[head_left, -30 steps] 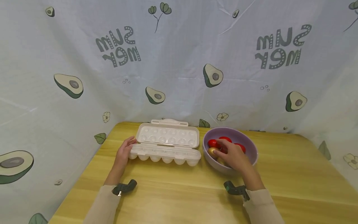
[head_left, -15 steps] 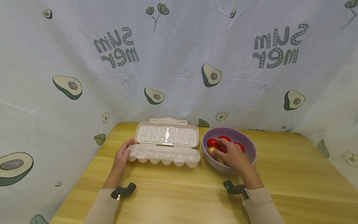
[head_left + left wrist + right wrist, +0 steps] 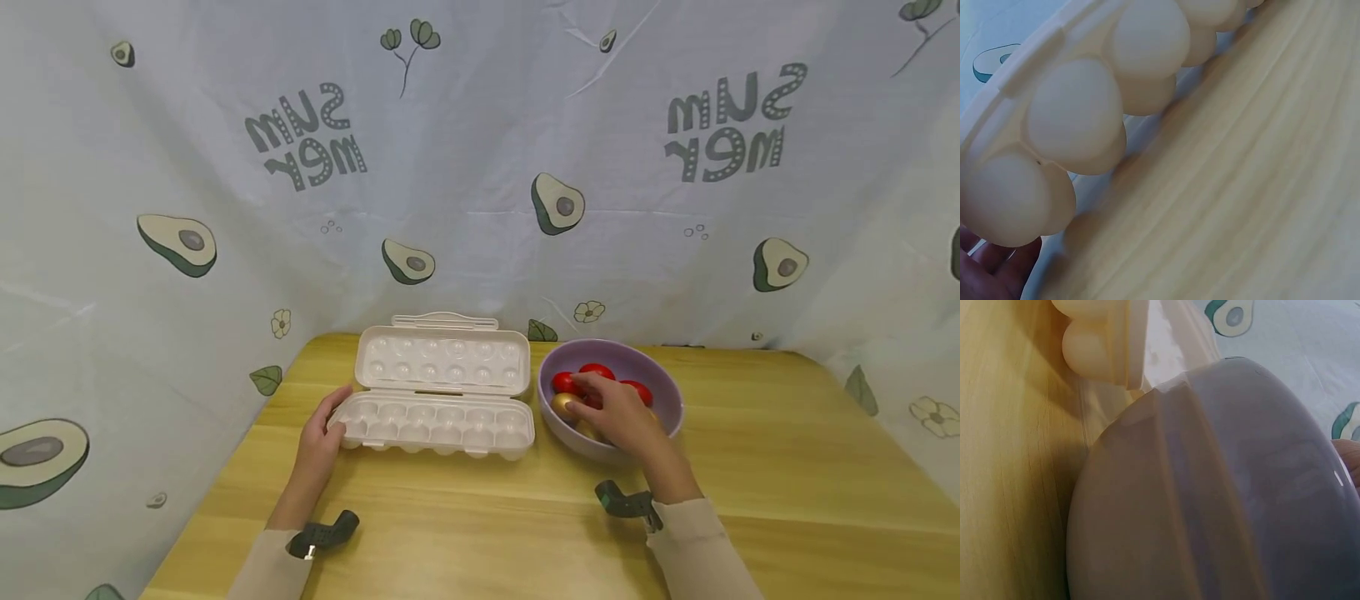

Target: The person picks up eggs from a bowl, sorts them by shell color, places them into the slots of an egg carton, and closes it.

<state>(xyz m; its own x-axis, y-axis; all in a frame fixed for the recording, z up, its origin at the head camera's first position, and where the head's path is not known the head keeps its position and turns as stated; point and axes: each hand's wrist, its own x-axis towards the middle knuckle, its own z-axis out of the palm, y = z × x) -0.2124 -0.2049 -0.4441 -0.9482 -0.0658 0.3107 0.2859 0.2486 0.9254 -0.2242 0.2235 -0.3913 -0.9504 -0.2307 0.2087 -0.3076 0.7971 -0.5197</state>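
The open cream plastic egg carton (image 3: 435,433) is just left of the round purple bowl (image 3: 581,446) on the yellow wood-grain worktop (image 3: 457,517). Opening looks done; none of its twelve cups looks filled yet. I count at least three glossy red eggs (image 3: 597,371) and two gold eggs (image 3: 561,407), all in the bowl. The left hand (image 3: 318,442) grips the carton's end; the right hand (image 3: 622,412), fingers half curled, reaches among the eggs, its hold unclear.

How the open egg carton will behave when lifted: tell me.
The egg carton probably lifts light for its size, since its cups look thin-walled and empty. Its lid will likely swing, being folded back along a hinge. The left hand holds only one end, so the other may dip.
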